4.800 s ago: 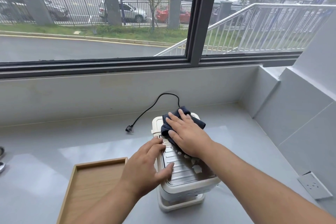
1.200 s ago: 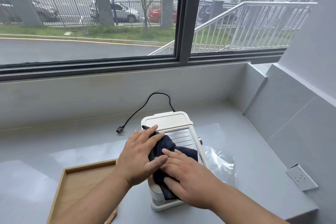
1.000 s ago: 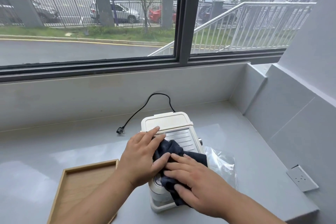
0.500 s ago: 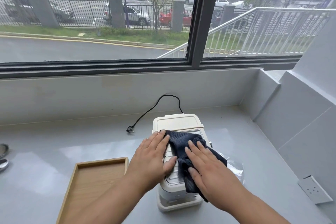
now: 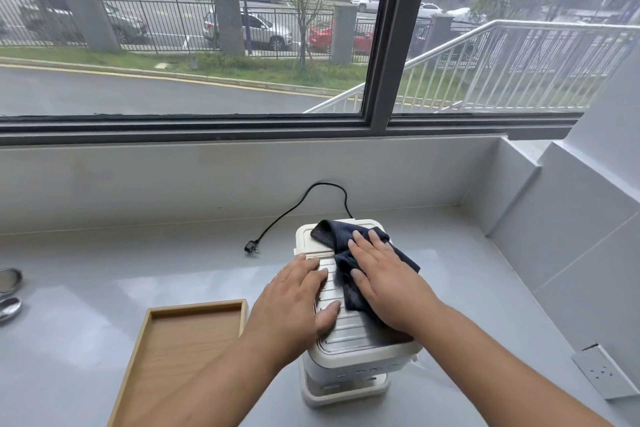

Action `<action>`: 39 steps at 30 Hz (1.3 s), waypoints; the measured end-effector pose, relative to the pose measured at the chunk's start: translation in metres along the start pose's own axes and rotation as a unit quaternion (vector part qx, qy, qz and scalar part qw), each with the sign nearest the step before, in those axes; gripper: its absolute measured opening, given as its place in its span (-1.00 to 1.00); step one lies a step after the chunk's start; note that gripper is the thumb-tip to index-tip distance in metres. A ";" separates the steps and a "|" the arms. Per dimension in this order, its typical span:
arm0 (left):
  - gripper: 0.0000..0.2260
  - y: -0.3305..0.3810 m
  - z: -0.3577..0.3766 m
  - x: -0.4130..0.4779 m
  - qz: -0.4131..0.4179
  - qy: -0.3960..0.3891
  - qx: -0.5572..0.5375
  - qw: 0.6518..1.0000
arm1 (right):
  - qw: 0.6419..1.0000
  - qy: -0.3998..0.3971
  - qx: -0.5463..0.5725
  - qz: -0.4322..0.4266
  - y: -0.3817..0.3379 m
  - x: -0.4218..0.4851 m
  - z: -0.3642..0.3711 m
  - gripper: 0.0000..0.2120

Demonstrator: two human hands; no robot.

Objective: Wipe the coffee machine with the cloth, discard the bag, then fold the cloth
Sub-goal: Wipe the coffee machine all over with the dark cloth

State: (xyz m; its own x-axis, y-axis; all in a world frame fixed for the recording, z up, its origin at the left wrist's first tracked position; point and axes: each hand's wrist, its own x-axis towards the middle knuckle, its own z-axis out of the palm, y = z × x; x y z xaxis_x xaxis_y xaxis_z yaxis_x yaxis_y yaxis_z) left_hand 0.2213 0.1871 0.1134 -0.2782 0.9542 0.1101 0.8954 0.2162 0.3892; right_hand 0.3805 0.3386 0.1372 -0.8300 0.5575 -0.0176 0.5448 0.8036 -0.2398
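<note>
The job looks like it is in its first part: the wiping. The bag is not in sight now, so I cannot tell if it is thrown away. The cloth is not folded yet.

A wooden tray (image 5: 180, 350) sits near the front edge of the counter (image 5: 104, 270), just left of the coffee machine (image 5: 349, 354). The machine stands in the middle of the counter, toward the front.

The left hand (image 5: 294, 302) lies open and flat on the left side of the machine's top. It holds nothing.

The right hand (image 5: 384, 281) is open and flat too. It presses the dark cloth (image 5: 337, 232) down on the right side of the top. The cloth is bunched up and hangs a bit over the right edge.
</note>
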 end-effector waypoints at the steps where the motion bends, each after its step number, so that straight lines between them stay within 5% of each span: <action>1: -0.40 0.000 0.000 0.000 0.000 0.000 -0.001 1.000 | 1.000 0.002 0.006 -0.004 -0.001 0.007 -0.001 -0.45; 14: -0.42 0.002 -0.005 0.004 0.005 0.014 0.021 1.000 | 0.995 0.021 0.030 -0.093 -0.014 0.053 -0.005 -0.49; 22: -0.50 0.001 -0.006 0.011 0.038 0.027 0.087 0.995 | 0.988 0.082 0.126 0.034 0.026 0.048 -0.008 -0.60; 29: -0.24 0.010 -0.007 0.028 0.024 -0.034 0.114 0.993 | 0.899 0.119 0.366 0.209 0.049 0.048 -0.008 -0.74; 34: -0.17 0.015 0.003 0.041 -0.009 -0.061 0.083 0.995 | 0.837 0.130 0.475 0.238 0.056 0.033 -0.002 -0.71; 39: -0.15 0.014 0.006 0.042 -0.014 -0.065 0.079 0.995 | 0.821 0.119 0.500 0.248 0.058 0.006 0.007 -0.71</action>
State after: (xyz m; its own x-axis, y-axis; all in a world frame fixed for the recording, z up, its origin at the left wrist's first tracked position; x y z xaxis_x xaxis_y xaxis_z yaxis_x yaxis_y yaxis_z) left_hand 0.2240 0.2310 0.1174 -0.2657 0.9638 -0.0220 0.9345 0.2631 0.2398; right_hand 0.4066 0.3870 0.1164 -0.4240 0.8848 -0.1931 0.3404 -0.0419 -0.9393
